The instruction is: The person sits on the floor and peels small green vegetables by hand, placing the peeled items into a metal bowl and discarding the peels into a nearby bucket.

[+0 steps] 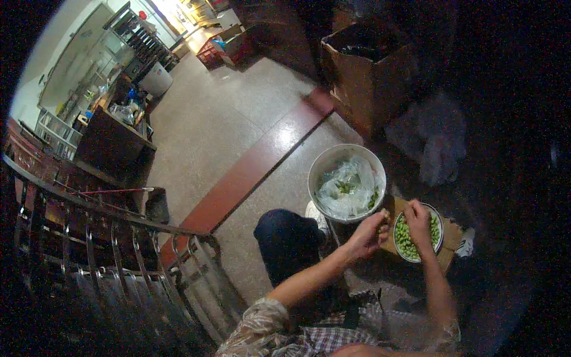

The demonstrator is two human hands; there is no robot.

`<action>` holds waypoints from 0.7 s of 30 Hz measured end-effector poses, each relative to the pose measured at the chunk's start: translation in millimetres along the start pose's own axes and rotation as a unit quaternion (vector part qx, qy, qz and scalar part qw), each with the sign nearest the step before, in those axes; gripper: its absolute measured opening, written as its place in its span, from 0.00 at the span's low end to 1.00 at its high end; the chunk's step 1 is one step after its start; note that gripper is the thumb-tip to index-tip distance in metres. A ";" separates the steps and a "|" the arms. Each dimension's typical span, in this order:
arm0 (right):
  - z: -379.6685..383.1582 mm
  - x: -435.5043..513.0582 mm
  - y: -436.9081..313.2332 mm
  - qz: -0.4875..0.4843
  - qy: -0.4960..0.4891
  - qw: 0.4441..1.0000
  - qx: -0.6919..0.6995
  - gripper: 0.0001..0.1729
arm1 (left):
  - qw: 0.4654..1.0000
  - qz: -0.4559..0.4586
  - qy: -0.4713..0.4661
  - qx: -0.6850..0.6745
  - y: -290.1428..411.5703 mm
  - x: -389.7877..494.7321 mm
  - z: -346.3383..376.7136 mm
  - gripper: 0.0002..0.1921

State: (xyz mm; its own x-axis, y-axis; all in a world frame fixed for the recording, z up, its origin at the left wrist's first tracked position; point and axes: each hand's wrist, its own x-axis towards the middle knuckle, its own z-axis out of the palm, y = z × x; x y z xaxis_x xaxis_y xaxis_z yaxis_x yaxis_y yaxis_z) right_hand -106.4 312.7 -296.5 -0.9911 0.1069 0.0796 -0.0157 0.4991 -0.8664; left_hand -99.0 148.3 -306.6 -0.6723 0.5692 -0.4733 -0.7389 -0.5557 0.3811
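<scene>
My left hand [368, 235] is curled around something small and pale at the right rim of a round white bucket [314, 196]. Inside the bucket lies a crumpled clear plastic bag [357, 172] with green pods or scraps on it. My right hand [418, 223] is over an oval white dish with a dark rim [441, 236], its fingers bent close together; whether they pinch anything is hidden. Shelled green beans [405, 243] fill much of the dish, which rests on a piece of brown cardboard [451, 236].
Behind the bucket stands an open cardboard box [350, 76] with a dark liner, near a pale plastic bag [439, 143]. Metal railings [116, 241] run along the lower left. My knee [285, 236] is left of the bucket. A cluttered cabinet [111, 138] stands farther left.
</scene>
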 end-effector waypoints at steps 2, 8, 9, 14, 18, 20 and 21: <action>21.0 28.3 4.1 -0.083 0.027 0.996 0.033 0.12 | 1.000 0.017 0.005 -0.022 13.1 -11.9 -0.1 0.11; 114.9 69.2 20.5 -0.163 -0.035 0.986 -0.008 0.06 | 0.997 0.050 -0.027 -0.043 34.2 -46.8 10.0 0.13; 130.6 74.4 16.4 -0.160 -0.046 0.986 -0.012 0.08 | 0.997 0.046 -0.020 -0.053 38.1 -54.0 10.4 0.14; 157.4 93.1 -33.4 -0.231 -0.124 0.934 -0.243 0.11 | 0.989 0.100 -0.050 -0.100 77.5 -80.8 10.9 0.12; 142.6 95.1 -60.8 -0.101 -0.213 0.903 -0.359 0.11 | 0.986 0.097 -0.038 -0.130 76.4 -80.9 16.8 0.12; 144.6 96.7 -61.6 -0.074 -0.219 0.901 -0.368 0.11 | 0.983 0.104 -0.045 -0.142 73.2 -78.3 15.4 0.13; 148.3 97.5 -59.0 -0.084 -0.216 0.901 -0.367 0.11 | 0.980 0.114 -0.061 -0.153 71.6 -77.6 14.1 0.13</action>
State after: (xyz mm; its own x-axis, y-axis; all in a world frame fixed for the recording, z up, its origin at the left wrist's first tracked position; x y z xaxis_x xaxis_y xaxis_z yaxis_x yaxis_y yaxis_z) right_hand -221.8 166.1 -310.7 -0.9443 -0.2888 -0.1577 -0.2359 0.9283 -0.2872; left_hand -100.4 72.9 -231.3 -0.8330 0.4661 -0.2980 -0.5323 -0.8220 0.2022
